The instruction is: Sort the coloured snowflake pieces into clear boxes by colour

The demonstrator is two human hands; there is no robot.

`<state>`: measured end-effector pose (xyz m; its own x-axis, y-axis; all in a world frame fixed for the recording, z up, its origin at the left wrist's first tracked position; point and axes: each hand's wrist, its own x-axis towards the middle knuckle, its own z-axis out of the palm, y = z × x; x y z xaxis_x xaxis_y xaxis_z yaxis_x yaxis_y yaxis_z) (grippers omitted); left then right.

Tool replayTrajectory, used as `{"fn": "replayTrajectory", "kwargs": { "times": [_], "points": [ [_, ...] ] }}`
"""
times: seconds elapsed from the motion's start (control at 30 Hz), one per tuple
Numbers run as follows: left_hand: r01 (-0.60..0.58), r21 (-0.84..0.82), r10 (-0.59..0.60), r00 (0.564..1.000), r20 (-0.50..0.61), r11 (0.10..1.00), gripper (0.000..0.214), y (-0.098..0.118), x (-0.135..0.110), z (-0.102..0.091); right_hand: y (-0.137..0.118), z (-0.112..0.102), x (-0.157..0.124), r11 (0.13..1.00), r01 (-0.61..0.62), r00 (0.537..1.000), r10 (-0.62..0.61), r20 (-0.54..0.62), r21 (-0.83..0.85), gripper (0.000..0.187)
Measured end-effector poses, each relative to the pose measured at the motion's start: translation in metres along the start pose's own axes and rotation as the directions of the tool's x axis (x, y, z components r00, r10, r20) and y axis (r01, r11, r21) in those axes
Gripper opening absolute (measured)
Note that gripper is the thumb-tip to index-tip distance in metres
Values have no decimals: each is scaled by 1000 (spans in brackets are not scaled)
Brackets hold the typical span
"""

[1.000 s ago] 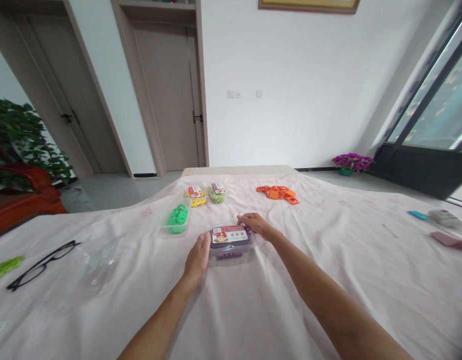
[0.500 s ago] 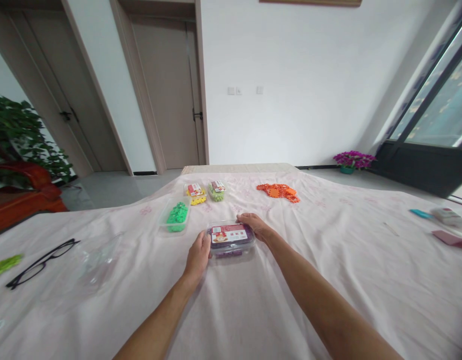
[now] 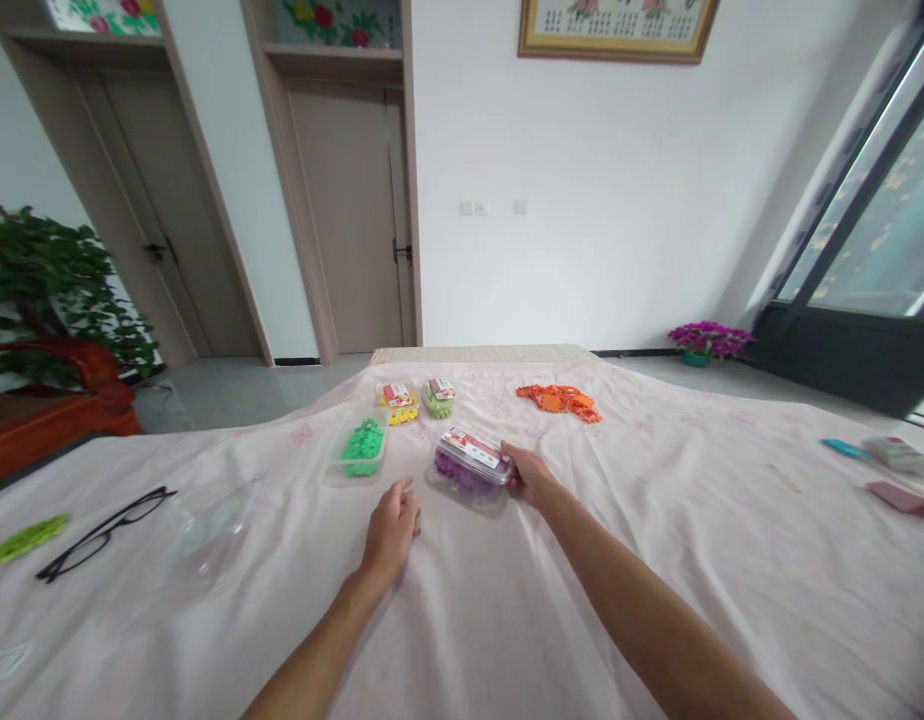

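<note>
A clear plastic box of purple pieces (image 3: 472, 465) with a red and white label sits tilted on the pink cloth (image 3: 507, 600). My right hand (image 3: 531, 474) grips its right end. My left hand (image 3: 391, 528) rests on the cloth a little left of the box, fingers loosely extended, holding nothing. An open box of green pieces (image 3: 361, 445) lies just beyond my left hand. Further back stand a yellow box (image 3: 398, 401) and a light green box (image 3: 439, 395).
A heap of orange pieces (image 3: 559, 400) lies at the back right of the cloth. Black glasses (image 3: 102, 532) and a clear lid (image 3: 199, 535) lie at the left, with green pieces (image 3: 27, 538) at the far left. Small items (image 3: 886, 462) sit at the right edge.
My left hand has let go of the purple box and dropped to the cloth. My right hand has moved the box away and to the right, tilting it.
</note>
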<state>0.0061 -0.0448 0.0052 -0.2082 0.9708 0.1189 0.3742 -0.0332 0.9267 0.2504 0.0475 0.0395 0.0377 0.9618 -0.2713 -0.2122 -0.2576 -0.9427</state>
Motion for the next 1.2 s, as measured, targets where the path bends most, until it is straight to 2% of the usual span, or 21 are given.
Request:
{"fn": "replayTrajectory", "kwargs": {
  "times": [0.1,0.2,0.37,0.5,0.6,0.7,0.8,0.87,0.97,1.1,1.2],
  "points": [
    [-166,303,168,986,19,938,32,2,-3,3,-4,-2,-1,999,12,1000,-12,-14,42,21],
    [-282,416,260,959,109,865,30,5,-8,7,-10,0,1,995,42,999,-41,-13,86,19],
    [-301,450,265,954,143,840,28,9,-12,9,-33,19,16,972,132,991,-126,-45,196,20],
    [-315,447,282,949,141,837,29,9,-12,9,-63,46,43,941,195,981,-182,-73,275,19],
    [-337,446,305,941,144,829,31,8,-11,10,-78,69,66,932,196,981,-185,-65,306,16],
    [-357,451,321,934,157,818,32,8,-11,11,-81,87,85,939,153,988,-156,-16,309,12],
    [-359,456,321,933,163,814,33,9,-11,11,-74,93,94,950,108,992,-124,35,292,16],
    [-363,452,325,932,163,815,34,11,-12,11,-67,88,95,955,99,992,-117,47,279,20],
    [-379,433,336,925,175,818,33,13,-13,10,-56,68,90,968,97,993,-109,38,232,23],
    [-395,487,376,916,140,779,35,13,-12,9,-37,24,71,992,74,997,-73,-19,104,23],
    [-397,601,485,874,17,694,43,10,-8,6,-19,-12,48,998,64,996,-63,-55,19,20]
  ]
}}
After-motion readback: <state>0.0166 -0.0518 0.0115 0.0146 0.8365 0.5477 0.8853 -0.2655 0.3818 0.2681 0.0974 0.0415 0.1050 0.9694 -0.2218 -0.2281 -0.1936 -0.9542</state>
